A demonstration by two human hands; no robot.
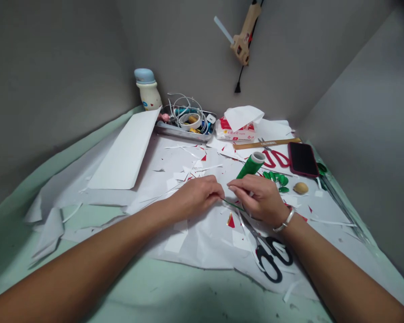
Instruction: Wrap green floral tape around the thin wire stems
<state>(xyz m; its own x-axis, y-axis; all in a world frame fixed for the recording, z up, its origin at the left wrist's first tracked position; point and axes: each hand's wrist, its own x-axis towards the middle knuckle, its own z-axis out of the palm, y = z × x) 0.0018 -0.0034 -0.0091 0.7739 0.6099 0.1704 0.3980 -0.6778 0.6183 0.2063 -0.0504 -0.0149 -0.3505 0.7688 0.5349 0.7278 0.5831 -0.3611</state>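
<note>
My left hand (197,194) and my right hand (260,197) meet over the white paper sheets (202,237) at the middle of the table. Both are closed in a pinch on a thin green strip (232,205) that runs between them. A green roll of tape (251,165) sticks up just behind my right hand, and the strip seems to come from it. Black-handled scissors (268,253) lie on the paper below my right wrist, which wears a silver bracelet. Small red paper scraps (230,220) lie between the hands.
A metal tray (185,130) of cables and tape stands at the back beside a bottle (148,89). A tissue pack (237,128), wooden ruler (265,143), red scissors (276,158), dark phone (302,159) and green leaf pieces (278,179) lie at the back right. A glue gun (244,33) hangs on the wall.
</note>
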